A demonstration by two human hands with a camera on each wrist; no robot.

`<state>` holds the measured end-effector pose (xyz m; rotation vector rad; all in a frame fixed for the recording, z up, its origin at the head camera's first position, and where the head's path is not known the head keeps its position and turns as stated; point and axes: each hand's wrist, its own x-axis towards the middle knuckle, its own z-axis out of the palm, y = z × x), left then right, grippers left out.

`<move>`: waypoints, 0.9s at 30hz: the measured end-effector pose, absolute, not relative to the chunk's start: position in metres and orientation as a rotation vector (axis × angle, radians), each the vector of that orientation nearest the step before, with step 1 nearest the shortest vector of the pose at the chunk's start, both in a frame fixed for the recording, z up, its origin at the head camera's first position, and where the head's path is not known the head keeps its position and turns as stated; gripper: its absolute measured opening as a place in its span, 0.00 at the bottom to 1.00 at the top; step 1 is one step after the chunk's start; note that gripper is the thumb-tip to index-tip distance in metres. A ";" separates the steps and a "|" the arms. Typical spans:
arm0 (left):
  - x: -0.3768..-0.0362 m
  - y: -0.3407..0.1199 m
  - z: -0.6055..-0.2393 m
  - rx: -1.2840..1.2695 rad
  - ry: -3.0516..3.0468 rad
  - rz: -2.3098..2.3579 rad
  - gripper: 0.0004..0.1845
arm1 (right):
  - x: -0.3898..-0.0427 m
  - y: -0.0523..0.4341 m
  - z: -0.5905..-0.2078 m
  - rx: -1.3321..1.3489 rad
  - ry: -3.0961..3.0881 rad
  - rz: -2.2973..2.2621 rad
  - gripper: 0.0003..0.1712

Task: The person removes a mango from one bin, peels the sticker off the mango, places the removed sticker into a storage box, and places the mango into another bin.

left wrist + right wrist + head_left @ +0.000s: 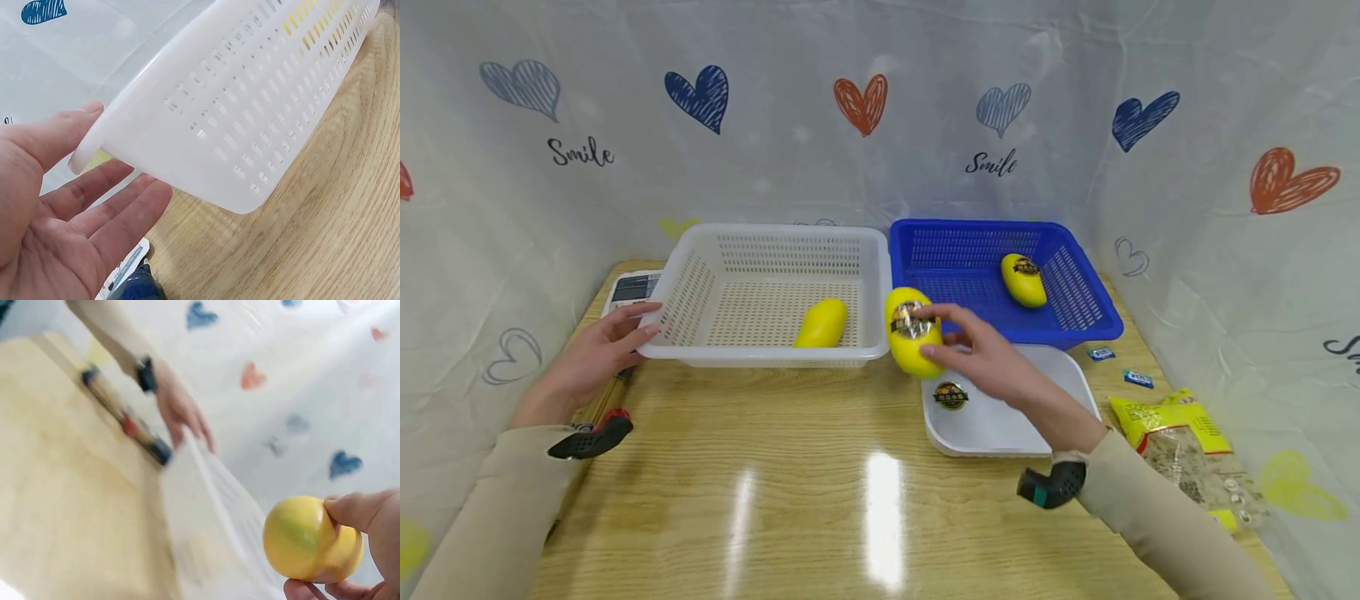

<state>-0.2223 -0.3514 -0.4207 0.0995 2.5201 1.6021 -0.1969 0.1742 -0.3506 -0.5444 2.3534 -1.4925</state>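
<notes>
Gripping a yellow mango point(913, 331) in curled fingers, the right hand point(992, 354) holds it between white basket point(775, 354) and blue basket point(1078, 329); left hand point(597, 350), fingers straight, steadies the white rim; sorting underway, I'd say; next needs a clean lift over a wall.

Two baskets stand side by side along the desk's point(820, 467) far edge, the left basket point(775, 292) touching the right basket point(1000, 279), each with a mango inside. Before the right basket lies a tray point(1000, 417). Snack packets point(1180, 442) lie near the desk's right edge.
</notes>
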 end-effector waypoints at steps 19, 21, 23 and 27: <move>-0.222 -0.350 -0.420 0.126 2.530 1.603 0.29 | -0.119 0.115 -0.459 -0.549 2.006 -1.552 0.23; -0.222 -0.350 -0.421 0.125 2.525 1.610 0.29 | -0.122 0.111 -0.461 -0.553 2.084 -1.526 0.22; -0.222 -0.351 -0.421 0.125 2.524 1.615 0.29 | -0.124 0.108 -0.463 -0.553 2.150 -1.512 0.22; -0.222 -0.350 -0.422 0.124 2.530 1.615 0.29 | -0.128 0.101 -0.464 -0.527 2.227 -1.503 0.22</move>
